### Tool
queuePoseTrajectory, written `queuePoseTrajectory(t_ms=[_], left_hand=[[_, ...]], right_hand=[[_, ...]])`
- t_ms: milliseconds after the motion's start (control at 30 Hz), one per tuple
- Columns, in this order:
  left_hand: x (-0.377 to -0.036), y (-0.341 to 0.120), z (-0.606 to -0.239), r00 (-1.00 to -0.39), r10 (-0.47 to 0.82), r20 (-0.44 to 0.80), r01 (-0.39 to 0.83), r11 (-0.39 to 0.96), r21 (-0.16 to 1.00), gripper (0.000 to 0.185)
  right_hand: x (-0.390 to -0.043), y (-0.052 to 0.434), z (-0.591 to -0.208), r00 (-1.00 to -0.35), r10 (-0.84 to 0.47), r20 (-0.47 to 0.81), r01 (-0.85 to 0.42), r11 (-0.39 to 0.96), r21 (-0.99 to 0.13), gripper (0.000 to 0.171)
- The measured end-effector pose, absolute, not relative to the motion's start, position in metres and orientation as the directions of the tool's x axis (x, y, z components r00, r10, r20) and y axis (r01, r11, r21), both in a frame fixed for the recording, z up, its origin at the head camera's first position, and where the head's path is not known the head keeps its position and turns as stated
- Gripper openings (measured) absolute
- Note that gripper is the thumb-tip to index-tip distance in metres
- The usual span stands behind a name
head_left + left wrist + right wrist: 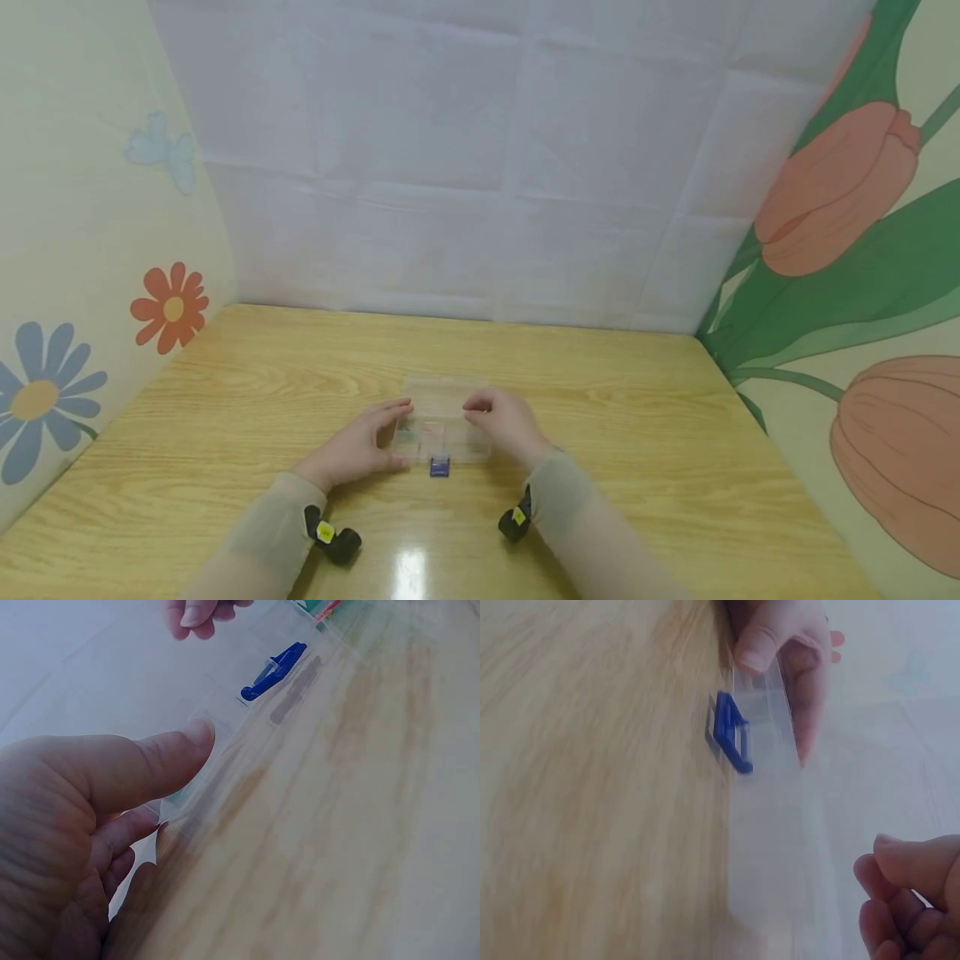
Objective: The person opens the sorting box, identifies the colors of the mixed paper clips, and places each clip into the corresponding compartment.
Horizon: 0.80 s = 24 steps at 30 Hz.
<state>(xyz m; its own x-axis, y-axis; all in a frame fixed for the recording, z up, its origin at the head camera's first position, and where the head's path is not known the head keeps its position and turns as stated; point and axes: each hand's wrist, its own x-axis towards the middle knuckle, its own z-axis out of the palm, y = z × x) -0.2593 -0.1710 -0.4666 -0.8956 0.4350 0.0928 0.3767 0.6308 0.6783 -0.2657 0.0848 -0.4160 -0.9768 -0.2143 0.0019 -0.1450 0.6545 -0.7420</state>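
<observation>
- A small clear plastic box (444, 421) with compartments lies flat on the wooden table (645, 433), just below the middle of the head view.
- A blue clasp (439, 467) sits at the box's near edge, in the lower middle of that view; it shows again in the upper middle of the left wrist view (274, 671) and the upper middle of the right wrist view (731, 731).
- The left hand (358, 446) grips the left end of the box: its thumb (161, 761) presses on the edge and the fingers curl round beneath.
- The right hand (504, 419) lies over the right end of the box in the head view. In the right wrist view its fingers (911, 900), at the lower right, are curled close to the box; whether they actually touch it cannot be told.
- Small coloured bits, green and pink, show faintly inside the compartments between the hands.
- Beige sleeves cover both forearms at the bottom of the head view.
- Flower-print walls stand at the left and right edges, with a white creased sheet across the top.
</observation>
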Motion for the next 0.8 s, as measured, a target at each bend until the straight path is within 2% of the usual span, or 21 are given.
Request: queuePoseTrajectory(t_ms=[533,800], left_hand=[[-0.259,-0.171,-0.467,-0.892,0.442,0.096,0.386,0.631,0.674,0.083],[-0.259,-0.171,-0.467,-0.89,0.446,0.097,0.388,0.628,0.674,0.083]], right_hand=[[-0.264,0.152,-0.422,-0.994,-0.052,-0.101,0.049,0.599,-0.799,0.016],[-0.262,0.172,-0.432,-0.988,-0.04,-0.148,0.099,0.569,-0.816,0.017]])
